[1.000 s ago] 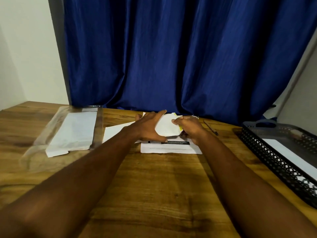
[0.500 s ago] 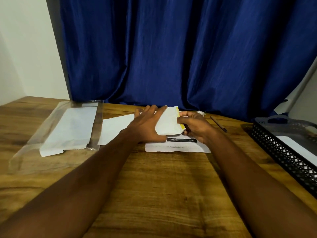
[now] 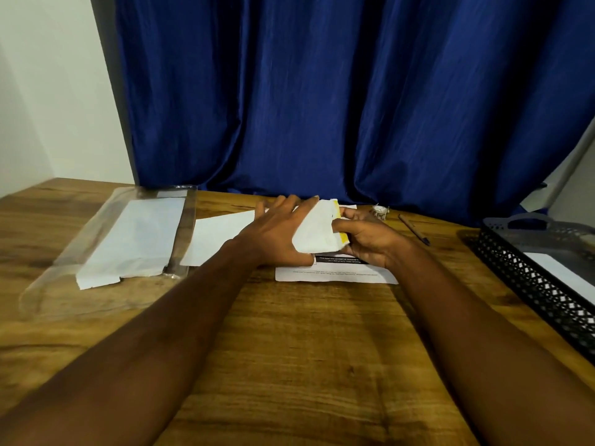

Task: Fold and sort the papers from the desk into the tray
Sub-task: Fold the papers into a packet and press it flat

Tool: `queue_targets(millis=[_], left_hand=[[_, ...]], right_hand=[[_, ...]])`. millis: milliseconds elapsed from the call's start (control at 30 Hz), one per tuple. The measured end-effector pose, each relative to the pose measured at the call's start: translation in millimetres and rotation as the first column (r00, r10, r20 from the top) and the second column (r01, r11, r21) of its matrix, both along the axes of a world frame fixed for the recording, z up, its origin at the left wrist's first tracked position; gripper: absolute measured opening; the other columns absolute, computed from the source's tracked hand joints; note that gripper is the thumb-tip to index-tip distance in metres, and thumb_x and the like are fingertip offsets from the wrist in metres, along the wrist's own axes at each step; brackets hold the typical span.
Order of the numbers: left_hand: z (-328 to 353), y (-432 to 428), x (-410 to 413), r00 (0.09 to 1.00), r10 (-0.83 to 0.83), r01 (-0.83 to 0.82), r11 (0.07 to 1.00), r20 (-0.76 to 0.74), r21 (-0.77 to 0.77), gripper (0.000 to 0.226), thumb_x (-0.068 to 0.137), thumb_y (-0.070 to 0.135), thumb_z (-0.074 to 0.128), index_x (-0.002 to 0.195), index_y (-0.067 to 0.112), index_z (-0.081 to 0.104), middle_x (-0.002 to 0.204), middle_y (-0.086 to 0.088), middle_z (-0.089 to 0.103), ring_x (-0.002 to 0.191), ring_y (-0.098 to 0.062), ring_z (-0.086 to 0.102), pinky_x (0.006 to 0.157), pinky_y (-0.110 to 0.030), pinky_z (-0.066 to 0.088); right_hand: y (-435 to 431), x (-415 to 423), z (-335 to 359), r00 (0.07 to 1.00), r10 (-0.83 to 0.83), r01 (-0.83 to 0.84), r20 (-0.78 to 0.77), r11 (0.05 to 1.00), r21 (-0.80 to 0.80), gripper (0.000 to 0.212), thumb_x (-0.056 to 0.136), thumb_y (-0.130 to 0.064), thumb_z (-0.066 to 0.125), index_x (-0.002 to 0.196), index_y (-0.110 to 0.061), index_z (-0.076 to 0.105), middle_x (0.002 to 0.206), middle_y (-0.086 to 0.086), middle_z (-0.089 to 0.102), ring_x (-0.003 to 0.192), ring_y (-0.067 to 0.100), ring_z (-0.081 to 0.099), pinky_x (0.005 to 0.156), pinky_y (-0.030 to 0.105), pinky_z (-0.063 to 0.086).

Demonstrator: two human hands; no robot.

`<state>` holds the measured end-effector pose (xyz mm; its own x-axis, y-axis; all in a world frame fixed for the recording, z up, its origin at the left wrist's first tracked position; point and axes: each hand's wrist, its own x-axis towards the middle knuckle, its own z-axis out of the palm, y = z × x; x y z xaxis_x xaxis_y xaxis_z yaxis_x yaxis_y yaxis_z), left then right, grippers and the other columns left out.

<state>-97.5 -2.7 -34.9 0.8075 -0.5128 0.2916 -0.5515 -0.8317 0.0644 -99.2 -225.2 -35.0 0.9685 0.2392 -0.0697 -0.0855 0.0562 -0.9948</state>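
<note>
Starting at the left, a clear plastic sleeve (image 3: 64,278) lies on the desk (image 3: 306,349) with a white paper (image 3: 135,239) on or in it, and just to its right a plain sheet (image 3: 219,239) lies flat; both look untouched. At centre the left hand (image 3: 277,233) lays fairly straight fingers against the small yellow-edged paper (image 3: 317,230), while the right hand (image 3: 370,239) pinches its right edge between thumb and curled fingers, holding it just above a printed sheet (image 3: 335,275). That fold seems nearly finished. At the far right, the black mesh tray (image 3: 528,278) already holds one white sheet (image 3: 560,275), so I judge roughly four papers remain to sort.
</note>
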Motion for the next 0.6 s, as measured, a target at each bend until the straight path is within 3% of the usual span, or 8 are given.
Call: queue_targets(millis=[100, 233, 333, 433, 533, 600], left_hand=[[-0.9, 0.6, 1.8, 1.0, -0.014, 0.015, 0.999, 0.02, -0.04, 0.121, 0.07, 0.076, 0.069, 0.161, 0.039, -0.001, 0.153, 0.004, 0.031, 0.139, -0.02, 0.029, 0.119, -0.056, 0.016], [0.5, 0.4, 1.0, 0.999, -0.027, 0.03, 0.996, 0.042, -0.086, 0.119, 0.067, 0.075, 0.069, 0.16, 0.041, 0.004, 0.149, 0.005, 0.038, 0.136, -0.019, 0.034, 0.115, -0.054, 0.019], [3.1, 1.1, -1.6, 0.999, -0.031, 0.033, 0.995, 0.02, -0.091, 0.116, 0.066, 0.072, 0.068, 0.159, 0.042, 0.005, 0.15, 0.004, 0.043, 0.137, -0.021, 0.038, 0.118, -0.056, 0.02], [7.7, 1.9, -4.0, 1.0, -0.021, 0.019, 0.996, -0.018, -0.088, 0.116, 0.067, 0.069, 0.07, 0.16, 0.042, 0.007, 0.154, 0.002, 0.042, 0.141, -0.022, 0.038, 0.121, -0.057, 0.02], [12.2, 5.3, -6.1, 1.0, -0.004, 0.004, 0.995, 0.003, -0.102, 0.116, 0.069, 0.066, 0.074, 0.161, 0.039, 0.009, 0.157, 0.002, 0.041, 0.142, -0.022, 0.038, 0.121, -0.056, 0.019], [13.8, 8.3, -7.7, 1.0, 0.006, -0.003, 0.992, 0.026, -0.123, 0.115, 0.07, 0.064, 0.075, 0.162, 0.037, 0.012, 0.158, 0.002, 0.042, 0.143, -0.021, 0.038, 0.121, -0.054, 0.017]], right_hand=[[-0.5, 0.2, -0.5, 0.999, -0.032, 0.032, -0.006, 0.999, -0.028, 0.034, 0.098, 0.004, 0.064, 0.129, -0.012, 0.065, 0.116, 0.01, 0.08, 0.105, 0.027, 0.078, 0.077, 0.04, 0.067], [1.7, -3.3, -1.4, 0.995, -0.098, 0.101, 0.027, 0.969, -0.226, 0.03, 0.098, 0.0, 0.07, 0.124, -0.014, 0.067, 0.102, 0.007, 0.083, 0.083, 0.022, 0.078, 0.05, 0.021, 0.056], [2.1, -4.9, 1.5, 0.993, -0.106, 0.121, 0.059, 0.924, -0.362, 0.042, 0.092, 0.001, 0.077, 0.131, -0.008, 0.065, 0.101, 0.011, 0.082, 0.082, 0.025, 0.081, 0.05, 0.022, 0.055], [1.5, -9.3, 5.6, 0.994, -0.098, 0.111, 0.054, 0.911, -0.397, 0.048, 0.092, -0.001, 0.078, 0.136, -0.01, 0.061, 0.102, 0.014, 0.081, 0.081, 0.025, 0.081, 0.049, 0.022, 0.055], [-7.6, -10.0, 13.8, 0.976, -0.163, 0.203, 0.144, 0.921, -0.333, 0.03, 0.094, -0.016, 0.08, 0.12, -0.012, 0.068, 0.088, 0.011, 0.081, 0.069, 0.021, 0.078, 0.047, 0.025, 0.05], [-16.0, -5.3, 16.1, 0.9, -0.308, 0.395, 0.307, 0.875, -0.28, 0.013, 0.096, -0.025, 0.076, 0.106, -0.017, 0.074, 0.089, 0.007, 0.081, 0.07, 0.016, 0.075, 0.054, 0.028, 0.05]])
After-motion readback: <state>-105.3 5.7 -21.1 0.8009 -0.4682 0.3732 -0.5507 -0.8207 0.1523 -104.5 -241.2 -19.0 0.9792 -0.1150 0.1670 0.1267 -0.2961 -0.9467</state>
